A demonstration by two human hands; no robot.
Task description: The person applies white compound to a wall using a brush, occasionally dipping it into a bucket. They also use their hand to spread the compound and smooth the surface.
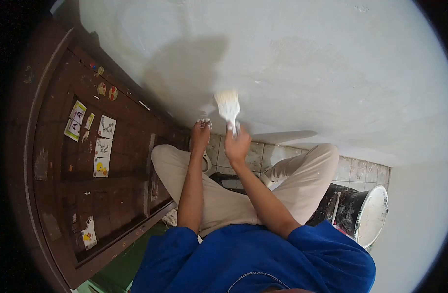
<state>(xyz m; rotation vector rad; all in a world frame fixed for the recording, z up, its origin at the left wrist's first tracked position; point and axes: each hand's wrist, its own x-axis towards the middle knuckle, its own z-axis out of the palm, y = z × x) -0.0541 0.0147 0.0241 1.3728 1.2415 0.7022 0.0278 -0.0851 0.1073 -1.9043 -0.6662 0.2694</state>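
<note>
A paintbrush (pixel 228 107) with pale bristles and a white-coated ferrule stands out from my right hand (pixel 238 144), whose fingers are wrapped round its handle. Its bristles point up toward the pale wall (pixel 302 93) and overlap it in this view. To the left, my left hand (pixel 200 136) is closed, low by the wall near the door edge. White, paint-like patches show at its fingertips; I cannot tell what, if anything, it holds.
A brown panelled door (pixel 131 200) with torn stickers stands at the left. Right of my bent legs is a paint-smeared bucket (pixel 373 215), beside a dark, spattered item. Stained floor tiles (pixel 253 155) run along the wall's foot.
</note>
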